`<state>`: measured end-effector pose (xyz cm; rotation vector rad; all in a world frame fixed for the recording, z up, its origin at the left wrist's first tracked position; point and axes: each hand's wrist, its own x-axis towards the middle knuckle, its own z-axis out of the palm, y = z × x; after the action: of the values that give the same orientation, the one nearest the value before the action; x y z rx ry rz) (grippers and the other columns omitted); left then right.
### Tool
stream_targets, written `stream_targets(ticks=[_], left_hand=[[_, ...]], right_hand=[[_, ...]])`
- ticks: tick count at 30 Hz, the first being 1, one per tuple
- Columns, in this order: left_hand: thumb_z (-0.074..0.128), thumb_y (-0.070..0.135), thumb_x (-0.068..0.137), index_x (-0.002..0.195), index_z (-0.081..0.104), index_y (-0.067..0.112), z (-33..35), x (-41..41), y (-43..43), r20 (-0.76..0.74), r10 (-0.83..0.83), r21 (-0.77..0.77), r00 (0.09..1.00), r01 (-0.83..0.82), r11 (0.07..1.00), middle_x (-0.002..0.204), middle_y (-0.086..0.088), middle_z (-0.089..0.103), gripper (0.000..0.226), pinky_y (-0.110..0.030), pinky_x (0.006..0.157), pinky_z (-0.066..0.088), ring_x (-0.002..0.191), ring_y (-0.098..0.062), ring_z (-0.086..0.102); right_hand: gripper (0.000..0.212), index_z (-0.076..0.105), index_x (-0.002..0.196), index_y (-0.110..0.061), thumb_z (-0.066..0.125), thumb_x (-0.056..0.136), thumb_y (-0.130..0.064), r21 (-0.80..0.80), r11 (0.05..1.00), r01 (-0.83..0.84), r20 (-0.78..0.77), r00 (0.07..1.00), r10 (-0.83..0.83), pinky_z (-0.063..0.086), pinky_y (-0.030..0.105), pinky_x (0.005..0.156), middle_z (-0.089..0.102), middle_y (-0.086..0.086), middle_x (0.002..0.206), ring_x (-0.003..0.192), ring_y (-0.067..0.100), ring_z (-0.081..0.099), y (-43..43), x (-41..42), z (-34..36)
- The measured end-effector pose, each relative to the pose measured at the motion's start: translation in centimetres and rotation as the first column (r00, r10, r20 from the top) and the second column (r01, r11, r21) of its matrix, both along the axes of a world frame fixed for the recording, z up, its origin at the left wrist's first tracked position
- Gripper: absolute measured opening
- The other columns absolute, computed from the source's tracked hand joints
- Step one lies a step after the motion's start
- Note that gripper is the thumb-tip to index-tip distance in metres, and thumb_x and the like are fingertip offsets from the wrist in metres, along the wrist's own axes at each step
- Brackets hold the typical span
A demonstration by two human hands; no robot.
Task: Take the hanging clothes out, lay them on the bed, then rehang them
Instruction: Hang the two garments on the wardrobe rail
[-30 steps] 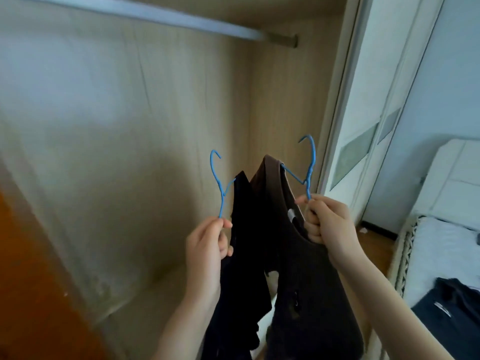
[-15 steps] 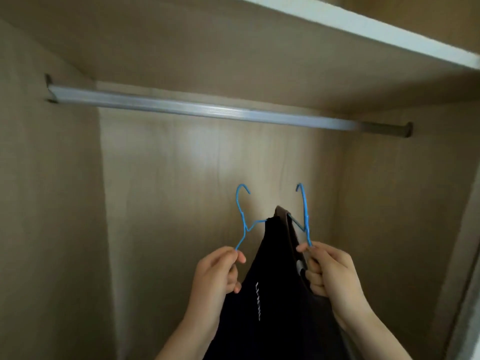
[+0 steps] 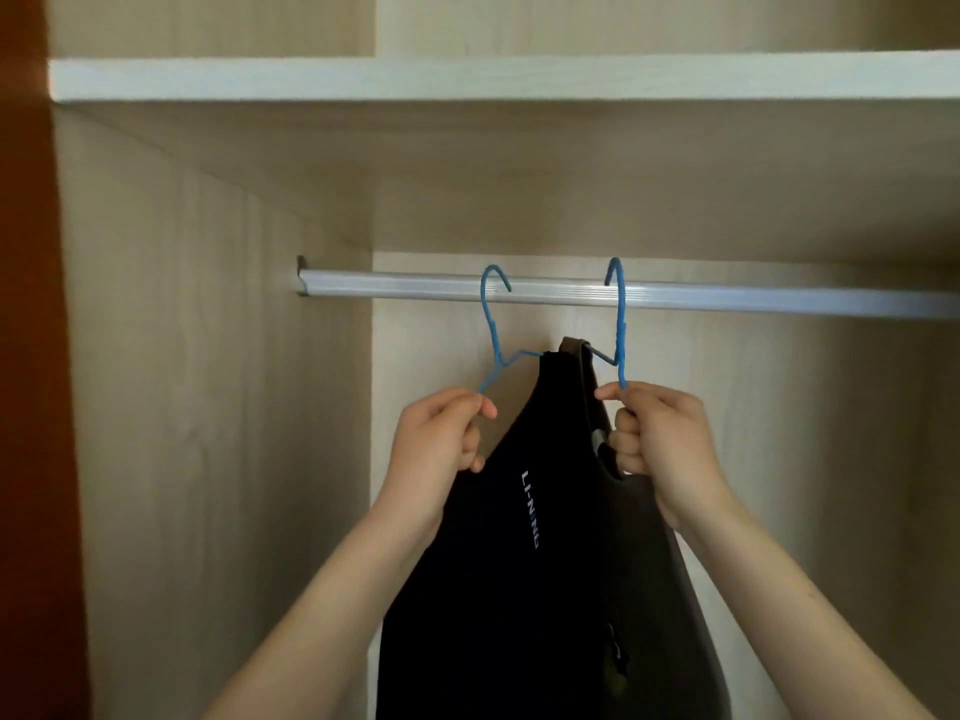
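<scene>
Because the clothes must go back up, the left hand (image 3: pixel 441 439) pinches a thin blue wire hanger (image 3: pixel 491 324) with the black printed shirt (image 3: pixel 519 589), the right hand (image 3: pixel 660 444) a second blue hanger (image 3: pixel 619 324) with the brown shirt (image 3: pixel 644 537) — hooks up at the silver metal rail (image 3: pixel 395 288).

Soft, dim frontal light, with the shelf edge (image 3: pixel 467 77) brightest and the recess beneath shaded; mild glare on the rail (image 3: pixel 727 298) — edges slightly bowed, focus soft.
</scene>
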<state>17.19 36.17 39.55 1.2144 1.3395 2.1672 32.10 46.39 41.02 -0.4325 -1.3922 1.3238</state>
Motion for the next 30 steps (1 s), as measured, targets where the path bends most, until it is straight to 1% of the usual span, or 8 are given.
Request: stream_targets(ticks=[4,9,13,19,22,26,30], left_hand=[[0.045,0.005,0.093,0.072,0.060,0.007,2.5,-2.4,-0.4,-0.024,0.080,0.028,0.997,-0.079,0.996,0.041,0.009,0.027,0.026,-0.021,0.042,0.032,0.035,-0.006,0.024],[0.047,0.006,0.090,0.074,0.062,0.007,4.6,-5.0,-0.3,-0.030,0.186,0.008,0.982,-0.186,0.983,0.042,0.007,0.029,0.022,-0.020,0.042,0.035,0.035,-0.006,0.027],[0.048,0.005,0.089,0.075,0.062,0.006,4.6,-7.3,-0.1,-0.006,0.232,-0.020,0.973,-0.232,0.972,0.045,0.004,0.030,0.020,-0.020,0.041,0.036,0.036,-0.008,0.028],[0.049,0.004,0.088,0.071,0.062,0.007,3.0,-10.4,0.7,0.039,0.297,-0.117,0.954,-0.291,0.949,0.038,0.008,0.034,0.021,-0.022,0.043,0.038,0.039,-0.013,0.032],[0.051,0.005,0.087,0.071,0.063,0.008,2.3,-11.6,0.9,0.034,0.309,-0.134,0.950,-0.302,0.944,0.035,0.011,0.033,0.020,-0.023,0.045,0.037,0.036,-0.010,0.032],[0.049,0.008,0.089,0.070,0.062,0.009,2.1,-13.0,1.1,-0.017,0.316,-0.139,0.949,-0.315,0.939,0.032,0.011,0.033,0.024,-0.025,0.049,0.036,0.028,-0.004,0.031],[0.049,0.011,0.090,0.072,0.063,0.009,2.1,-14.1,1.2,-0.045,0.303,-0.153,0.952,-0.306,0.940,0.032,0.010,0.034,0.023,-0.025,0.052,0.036,0.027,-0.005,0.031]], right_hand=[[0.025,0.061,0.089,-0.001,0.037,0.098,-0.002,0.031,0.999,-0.045,-0.001,0.999,0.045,0.018,0.012,0.033,0.028,-0.011,0.039,0.032,0.004,0.021,0.4,-2.3,2.3],[0.025,0.061,0.087,-0.001,0.038,0.096,-0.001,0.019,0.999,-0.050,0.030,0.998,0.049,0.021,0.014,0.033,0.031,-0.010,0.037,0.032,0.006,0.024,0.7,-5.7,3.8],[0.026,0.063,0.085,-0.002,0.039,0.094,0.001,-0.008,0.998,-0.062,0.059,0.996,0.063,0.022,0.014,0.032,0.033,-0.007,0.039,0.033,0.008,0.025,0.7,-8.3,3.5],[0.028,0.065,0.087,-0.001,0.038,0.092,0.003,-0.051,0.997,-0.053,0.124,0.991,0.059,0.023,0.016,0.033,0.032,-0.002,0.045,0.033,0.008,0.026,0.7,-11.8,1.9],[0.029,0.065,0.089,0.001,0.036,0.093,0.003,-0.082,0.995,-0.057,0.133,0.989,0.068,0.023,0.015,0.032,0.033,-0.004,0.041,0.031,0.007,0.027,0.8,-13.0,1.2],[0.030,0.064,0.092,0.001,0.034,0.092,0.004,-0.145,0.987,-0.065,0.107,0.991,0.081,0.023,0.013,0.032,0.033,-0.006,0.036,0.029,0.005,0.027,0.6,-14.3,1.3],[0.031,0.063,0.093,0.000,0.032,0.093,0.004,-0.176,0.980,-0.094,0.069,0.992,0.107,0.023,0.014,0.033,0.033,-0.009,0.033,0.028,0.004,0.027,0.2,-15.6,1.3]])
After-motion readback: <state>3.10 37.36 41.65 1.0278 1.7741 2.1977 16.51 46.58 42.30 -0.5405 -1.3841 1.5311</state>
